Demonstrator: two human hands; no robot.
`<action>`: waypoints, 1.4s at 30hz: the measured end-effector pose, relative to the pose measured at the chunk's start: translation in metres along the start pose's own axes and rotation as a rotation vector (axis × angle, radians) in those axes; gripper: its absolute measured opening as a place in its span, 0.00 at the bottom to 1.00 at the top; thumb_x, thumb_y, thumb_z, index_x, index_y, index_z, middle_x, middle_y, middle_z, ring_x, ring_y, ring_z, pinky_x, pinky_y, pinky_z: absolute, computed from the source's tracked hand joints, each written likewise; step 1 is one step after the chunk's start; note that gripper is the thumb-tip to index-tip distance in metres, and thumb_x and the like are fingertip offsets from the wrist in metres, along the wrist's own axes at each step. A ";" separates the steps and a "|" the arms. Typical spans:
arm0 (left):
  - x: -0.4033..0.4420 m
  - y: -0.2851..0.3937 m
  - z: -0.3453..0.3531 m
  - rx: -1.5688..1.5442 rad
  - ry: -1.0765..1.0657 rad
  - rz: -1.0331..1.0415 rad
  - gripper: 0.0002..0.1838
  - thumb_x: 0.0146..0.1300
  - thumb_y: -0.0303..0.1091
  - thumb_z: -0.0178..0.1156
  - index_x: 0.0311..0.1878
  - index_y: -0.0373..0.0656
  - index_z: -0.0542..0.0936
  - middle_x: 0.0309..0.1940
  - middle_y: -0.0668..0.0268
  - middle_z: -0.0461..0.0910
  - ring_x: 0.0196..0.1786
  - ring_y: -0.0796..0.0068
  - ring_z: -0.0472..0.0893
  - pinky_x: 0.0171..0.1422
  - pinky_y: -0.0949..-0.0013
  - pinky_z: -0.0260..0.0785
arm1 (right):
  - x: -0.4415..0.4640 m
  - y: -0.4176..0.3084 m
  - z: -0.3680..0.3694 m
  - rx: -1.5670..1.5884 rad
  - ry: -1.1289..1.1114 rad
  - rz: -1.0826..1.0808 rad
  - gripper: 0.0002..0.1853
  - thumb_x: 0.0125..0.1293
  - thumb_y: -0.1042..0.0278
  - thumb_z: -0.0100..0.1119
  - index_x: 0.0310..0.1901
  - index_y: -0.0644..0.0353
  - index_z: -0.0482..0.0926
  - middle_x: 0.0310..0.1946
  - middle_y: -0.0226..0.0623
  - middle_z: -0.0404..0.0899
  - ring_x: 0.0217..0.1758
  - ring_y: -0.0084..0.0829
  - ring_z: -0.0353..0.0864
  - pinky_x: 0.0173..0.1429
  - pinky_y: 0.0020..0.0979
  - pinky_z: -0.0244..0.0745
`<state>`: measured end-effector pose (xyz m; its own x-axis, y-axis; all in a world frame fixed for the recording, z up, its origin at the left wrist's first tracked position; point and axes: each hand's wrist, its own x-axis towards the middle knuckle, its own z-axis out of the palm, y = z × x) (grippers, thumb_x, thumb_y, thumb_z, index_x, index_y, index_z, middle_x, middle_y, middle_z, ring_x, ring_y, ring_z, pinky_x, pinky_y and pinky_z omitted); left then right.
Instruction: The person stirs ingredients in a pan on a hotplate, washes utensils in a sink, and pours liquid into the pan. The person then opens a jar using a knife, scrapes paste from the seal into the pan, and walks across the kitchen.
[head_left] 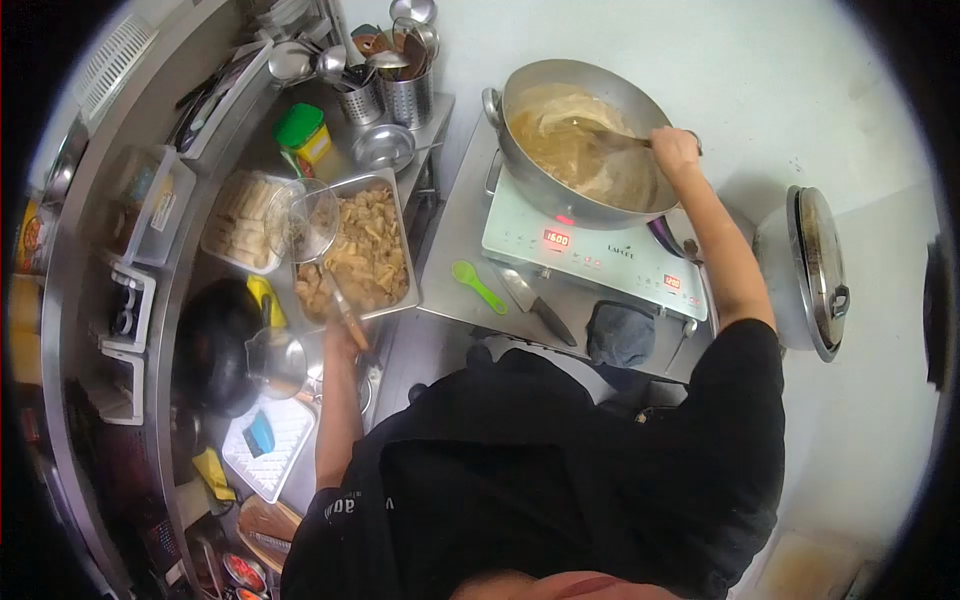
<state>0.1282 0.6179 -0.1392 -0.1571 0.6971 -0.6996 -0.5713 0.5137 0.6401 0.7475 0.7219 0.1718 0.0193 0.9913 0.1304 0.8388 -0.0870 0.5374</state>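
My right hand (675, 150) is closed around the handle of a wooden spatula (622, 139), whose blade dips into the brown liquid in a large metal pot (560, 200). On the left, my left hand (339, 343) grips the wooden handle of a wire strainer (303, 222), its fingers partly hidden. The round mesh hangs over the edge between a metal tray (412, 285) of cooked meat pieces and a white tub (212, 245) of pale rolls. Beneath the pot is a white induction cooktop (600, 250) with red lit digits.
A kitchen knife (540, 305), a green spoon (479, 286) and a dark cloth (620, 333) lie before the cooktop. At right stands a lidded pot (800, 270). A black pan (218, 345), a clear jug (276, 362) and a small metal bowl (385, 148) sit on the left counter.
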 end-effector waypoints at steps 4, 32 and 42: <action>0.000 -0.003 -0.001 -0.039 -0.030 -0.049 0.24 0.69 0.53 0.39 0.50 0.43 0.71 0.39 0.63 0.76 0.34 0.65 0.76 0.36 0.58 0.76 | -0.044 0.016 -0.011 -0.061 -0.068 -0.053 0.07 0.54 0.71 0.54 0.25 0.59 0.82 0.27 0.44 0.82 0.32 0.40 0.84 0.34 0.38 0.78; -0.135 -0.024 -0.045 0.278 -0.104 -0.085 0.30 0.65 0.51 0.49 0.63 0.42 0.64 0.58 0.59 0.71 0.57 0.62 0.72 0.62 0.59 0.60 | -0.045 -0.027 -0.035 0.121 -0.058 0.032 0.11 0.59 0.71 0.49 0.31 0.61 0.83 0.33 0.48 0.82 0.39 0.45 0.83 0.42 0.40 0.78; -0.134 -0.016 -0.045 0.586 -0.115 -0.055 0.29 0.63 0.52 0.51 0.61 0.41 0.67 0.58 0.55 0.70 0.59 0.58 0.70 0.61 0.58 0.61 | -0.097 -0.038 -0.072 0.288 0.027 0.002 0.14 0.63 0.56 0.52 0.38 0.55 0.83 0.31 0.48 0.80 0.38 0.48 0.80 0.40 0.44 0.73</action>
<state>0.1221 0.4937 -0.0705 -0.0331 0.6944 -0.7188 -0.0315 0.7181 0.6952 0.6745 0.6222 0.1988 0.0101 0.9877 0.1560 0.9590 -0.0537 0.2784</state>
